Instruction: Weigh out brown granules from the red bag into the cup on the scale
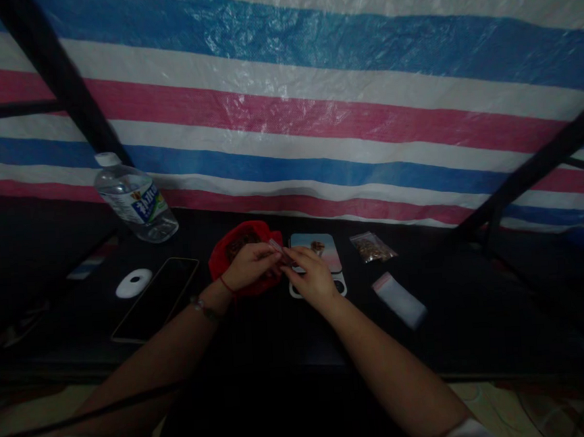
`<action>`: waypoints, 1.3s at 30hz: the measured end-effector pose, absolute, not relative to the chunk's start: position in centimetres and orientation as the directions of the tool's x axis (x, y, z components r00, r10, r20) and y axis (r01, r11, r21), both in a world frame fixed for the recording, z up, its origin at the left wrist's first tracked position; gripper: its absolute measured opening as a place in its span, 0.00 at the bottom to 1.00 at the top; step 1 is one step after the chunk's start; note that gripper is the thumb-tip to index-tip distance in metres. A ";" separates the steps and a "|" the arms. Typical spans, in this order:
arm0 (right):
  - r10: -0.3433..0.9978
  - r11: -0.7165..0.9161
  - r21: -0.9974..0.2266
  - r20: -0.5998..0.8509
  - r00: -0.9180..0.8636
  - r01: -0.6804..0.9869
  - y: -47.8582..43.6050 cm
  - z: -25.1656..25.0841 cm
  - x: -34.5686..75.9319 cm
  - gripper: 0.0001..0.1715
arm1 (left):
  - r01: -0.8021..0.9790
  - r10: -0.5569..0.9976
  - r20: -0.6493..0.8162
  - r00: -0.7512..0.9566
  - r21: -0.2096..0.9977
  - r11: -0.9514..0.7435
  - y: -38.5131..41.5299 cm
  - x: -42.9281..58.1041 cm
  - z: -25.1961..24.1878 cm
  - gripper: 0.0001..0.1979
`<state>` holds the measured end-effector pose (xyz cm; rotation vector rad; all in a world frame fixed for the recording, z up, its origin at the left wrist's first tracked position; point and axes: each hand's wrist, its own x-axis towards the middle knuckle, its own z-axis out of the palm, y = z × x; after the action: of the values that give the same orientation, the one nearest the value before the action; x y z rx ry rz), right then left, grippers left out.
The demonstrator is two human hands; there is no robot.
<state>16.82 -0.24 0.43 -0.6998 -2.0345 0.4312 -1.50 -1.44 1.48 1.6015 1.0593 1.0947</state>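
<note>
My left hand (250, 266) and my right hand (313, 276) meet in the middle, fingers pinched on a small clear plastic bag (275, 246). Much of that bag is hidden behind the fingers. Under and behind my left hand lies an open red bag (218, 252) with small dark brown pieces (244, 241) in it. Partly covered by my right hand is a flat white device (329, 246) with a pale blue and pink top and round dark buttons at its near edge. A brown patch shows on that top; I cannot tell whether it is printed.
Right of the device lie a filled clear bag (373, 247) of brown pieces and a stack of flat plastic bags (400, 301). Leftward on the black table (280, 341) are a phone (156, 299), a white oval object (134, 283) and a plastic bottle (136, 200). A striped sheet (316, 125) hangs behind.
</note>
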 end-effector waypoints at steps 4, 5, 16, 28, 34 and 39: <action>0.659 0.751 -0.564 0.620 -0.425 0.342 -0.4 0.3 16.7 0.20 | 0.172 0.943 0.228 0.244 0.946 -0.274 -1.4 -1.3 1.3 0.13; 0.665 0.746 -0.569 0.609 -0.433 0.346 -0.4 0.4 16.7 0.18 | 0.191 0.941 0.234 0.245 0.940 -0.284 -1.4 -1.3 1.3 0.13; 0.779 0.595 -0.739 0.434 -0.454 0.315 -0.2 1.4 17.2 0.11 | 0.321 0.911 0.268 0.313 0.873 -0.367 -1.8 -1.3 2.0 0.11; 0.710 0.694 -0.467 0.570 -0.414 0.549 -1.0 1.5 16.7 0.12 | 0.495 0.926 0.260 0.273 0.788 -0.367 -1.9 -0.7 2.1 0.09; 0.707 0.653 -0.410 0.632 -0.318 0.636 -0.8 1.6 17.0 0.10 | 0.553 0.931 0.284 0.232 0.749 -0.366 -1.9 -0.6 1.7 0.09; 0.649 0.733 -0.417 0.666 -0.369 0.537 -0.7 1.6 17.2 0.11 | 0.550 0.926 0.301 0.229 0.744 -0.378 -2.0 -0.5 1.7 0.13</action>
<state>17.17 -0.67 1.62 -0.8965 -2.0561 0.1608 -0.51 -1.99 1.71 2.0181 1.3523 1.0118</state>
